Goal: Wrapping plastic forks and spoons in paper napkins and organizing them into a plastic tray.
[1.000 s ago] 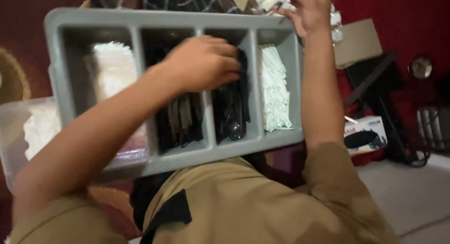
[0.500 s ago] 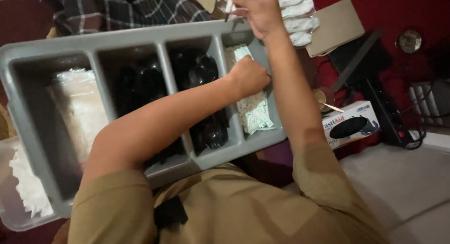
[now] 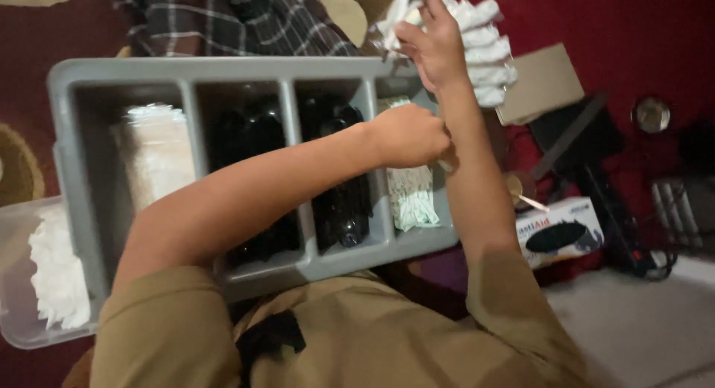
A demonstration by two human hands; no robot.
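Left grip (image 3: 408, 135) closed over pale packets (image 3: 412, 198) (long axis running toward the person) in the grey tray (image 3: 67, 135); right hand (image 3: 436, 45) clutches white bundles (image 3: 488, 53).

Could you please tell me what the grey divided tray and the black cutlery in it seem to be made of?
The tray looks like moulded plastic: matte grey, with thick rounded walls and dividers in one piece. The cutlery appears to be glossy black plastic, judging by its sharp highlights, though dim light leaves that uncertain.
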